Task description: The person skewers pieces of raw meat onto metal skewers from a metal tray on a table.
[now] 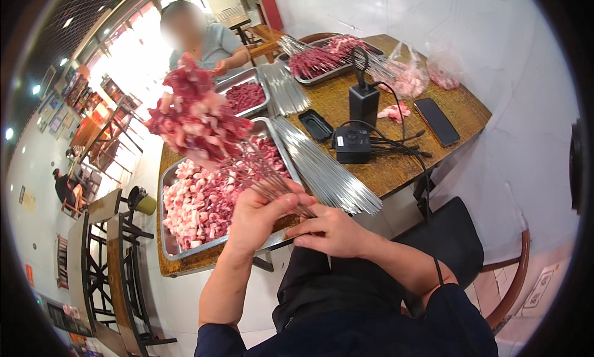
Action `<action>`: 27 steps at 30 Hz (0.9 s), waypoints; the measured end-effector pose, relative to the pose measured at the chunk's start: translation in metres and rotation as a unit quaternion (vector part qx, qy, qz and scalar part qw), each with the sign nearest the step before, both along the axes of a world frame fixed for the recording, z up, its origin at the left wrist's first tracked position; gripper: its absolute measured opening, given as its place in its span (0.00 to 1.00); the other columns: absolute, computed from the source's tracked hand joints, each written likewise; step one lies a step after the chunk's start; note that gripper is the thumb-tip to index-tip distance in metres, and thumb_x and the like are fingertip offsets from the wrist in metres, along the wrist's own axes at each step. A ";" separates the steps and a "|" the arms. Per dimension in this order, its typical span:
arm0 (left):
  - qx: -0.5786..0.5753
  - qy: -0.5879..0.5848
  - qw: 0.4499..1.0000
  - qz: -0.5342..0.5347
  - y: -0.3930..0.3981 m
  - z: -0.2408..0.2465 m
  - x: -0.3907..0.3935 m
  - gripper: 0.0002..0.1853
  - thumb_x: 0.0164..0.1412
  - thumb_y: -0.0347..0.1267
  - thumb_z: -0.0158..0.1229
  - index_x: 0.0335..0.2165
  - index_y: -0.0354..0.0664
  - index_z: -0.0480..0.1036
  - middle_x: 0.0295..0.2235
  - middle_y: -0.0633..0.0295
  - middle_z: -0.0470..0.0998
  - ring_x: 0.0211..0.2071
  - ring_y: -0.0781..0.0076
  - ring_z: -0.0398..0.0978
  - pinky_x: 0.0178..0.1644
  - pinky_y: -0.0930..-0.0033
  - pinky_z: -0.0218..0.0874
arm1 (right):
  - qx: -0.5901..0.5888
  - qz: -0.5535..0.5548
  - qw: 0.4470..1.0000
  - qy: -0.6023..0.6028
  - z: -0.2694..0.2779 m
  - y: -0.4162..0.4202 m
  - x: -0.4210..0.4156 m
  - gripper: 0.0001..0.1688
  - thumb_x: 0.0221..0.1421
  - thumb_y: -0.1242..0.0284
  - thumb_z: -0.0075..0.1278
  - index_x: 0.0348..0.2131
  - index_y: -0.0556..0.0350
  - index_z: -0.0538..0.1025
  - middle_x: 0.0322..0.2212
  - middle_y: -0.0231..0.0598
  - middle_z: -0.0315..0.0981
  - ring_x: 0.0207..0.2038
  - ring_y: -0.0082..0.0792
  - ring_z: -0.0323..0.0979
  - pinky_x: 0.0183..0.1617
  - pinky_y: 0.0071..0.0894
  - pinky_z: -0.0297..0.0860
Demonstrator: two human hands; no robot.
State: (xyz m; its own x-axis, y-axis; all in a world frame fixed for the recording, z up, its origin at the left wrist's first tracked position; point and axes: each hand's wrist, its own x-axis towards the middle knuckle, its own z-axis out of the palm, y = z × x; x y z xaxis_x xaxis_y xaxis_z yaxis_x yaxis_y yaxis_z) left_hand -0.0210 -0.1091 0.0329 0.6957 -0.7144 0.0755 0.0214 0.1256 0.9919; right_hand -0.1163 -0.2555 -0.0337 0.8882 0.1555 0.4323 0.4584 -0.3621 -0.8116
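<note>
My left hand point(260, 215) grips a bundle of metal skewers point(261, 164) by their bare shafts. The far ends are thickly loaded with red and pale meat chunks point(199, 120), raised above the table and tilted away from me. At the near ends of the same bundle, the fingers of my right hand point(336, 231) close around the shaft tips. Beneath the bundle, a steel tray point(199, 251) holds diced raw meat and fat point(197, 208), partly hidden by the skewers and my left hand. Bare flat metal skewers point(325, 166) lie fanned along the tray's right side.
Across the wooden table point(394, 166) sits a person point(222, 46) by a smaller meat tray point(264, 101). More skewers point(283, 90), a tray of loaded skewers point(320, 62), bagged meat point(408, 78), a phone point(436, 122) and cabled black devices point(352, 143) occupy the right. A chair point(450, 241) stands beside me.
</note>
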 end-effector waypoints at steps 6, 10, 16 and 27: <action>-0.100 0.070 0.992 0.045 0.006 0.018 0.028 0.08 0.58 0.24 0.51 0.38 0.33 0.69 0.31 0.51 0.78 0.35 0.58 0.78 0.29 0.75 0.70 | -0.033 0.007 0.997 0.067 -0.010 -0.048 -0.082 0.22 0.48 0.70 0.56 0.44 0.56 0.73 0.41 0.45 0.66 0.40 0.39 0.69 0.43 0.33 0.67; -0.147 0.080 0.985 0.032 -0.006 0.034 0.041 0.09 0.58 0.22 0.50 0.39 0.34 0.68 0.31 0.52 0.77 0.37 0.56 0.77 0.34 0.68 0.72 | -0.308 0.152 0.830 0.439 -0.009 -0.131 -0.128 0.17 0.54 0.64 0.49 0.39 0.58 0.74 0.34 0.45 0.73 0.36 0.40 0.73 0.39 0.37 0.68; -0.125 0.036 0.990 -0.054 -0.124 0.062 0.008 0.13 0.58 0.27 0.51 0.41 0.32 0.65 0.36 0.51 0.76 0.40 0.58 0.76 0.42 0.67 0.69 | -0.164 -0.436 0.885 -0.021 0.082 -0.147 -0.124 0.19 0.50 0.74 0.50 0.44 0.60 0.71 0.32 0.45 0.69 0.36 0.44 0.69 0.40 0.38 0.66; -0.094 -0.081 0.989 -0.082 -0.201 0.036 0.005 0.29 0.56 0.27 0.55 0.55 0.34 0.55 0.52 0.50 0.65 0.52 0.64 0.65 0.50 0.70 0.61 | -0.299 -0.572 0.761 -0.067 0.074 -0.202 -0.009 0.15 0.59 0.71 0.41 0.43 0.61 0.68 0.32 0.53 0.71 0.34 0.54 0.71 0.35 0.44 0.67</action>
